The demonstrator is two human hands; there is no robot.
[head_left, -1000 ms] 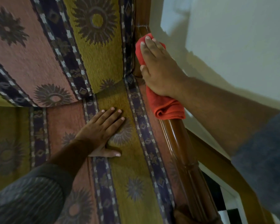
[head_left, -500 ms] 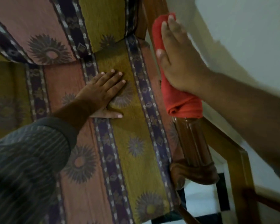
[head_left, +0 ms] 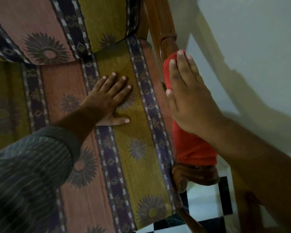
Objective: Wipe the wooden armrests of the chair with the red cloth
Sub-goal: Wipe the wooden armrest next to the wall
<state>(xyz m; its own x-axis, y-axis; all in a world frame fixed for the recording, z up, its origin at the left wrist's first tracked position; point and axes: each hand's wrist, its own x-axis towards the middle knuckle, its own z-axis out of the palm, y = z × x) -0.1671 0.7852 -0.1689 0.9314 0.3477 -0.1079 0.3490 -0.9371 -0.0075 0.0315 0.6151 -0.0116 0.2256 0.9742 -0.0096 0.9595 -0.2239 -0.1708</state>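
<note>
The red cloth (head_left: 191,148) is folded over the chair's right wooden armrest (head_left: 166,39), near its front end. My right hand (head_left: 190,100) lies flat on top of the cloth and presses it onto the wood, fingers pointing toward the chair back. The armrest's carved front knob (head_left: 196,175) shows just below the cloth. My left hand (head_left: 109,100) rests flat with fingers spread on the patterned seat cushion (head_left: 138,148), holding nothing. The other armrest is out of view.
A pale wall (head_left: 242,47) runs close along the armrest's right side. Black and white floor tiles (head_left: 207,204) show past the chair's front edge. A striped backrest cushion (head_left: 49,31) fills the upper left.
My right hand has slid the red cloth along the armrest from the backrest end toward the front knob. The left hand has stayed on the seat.
</note>
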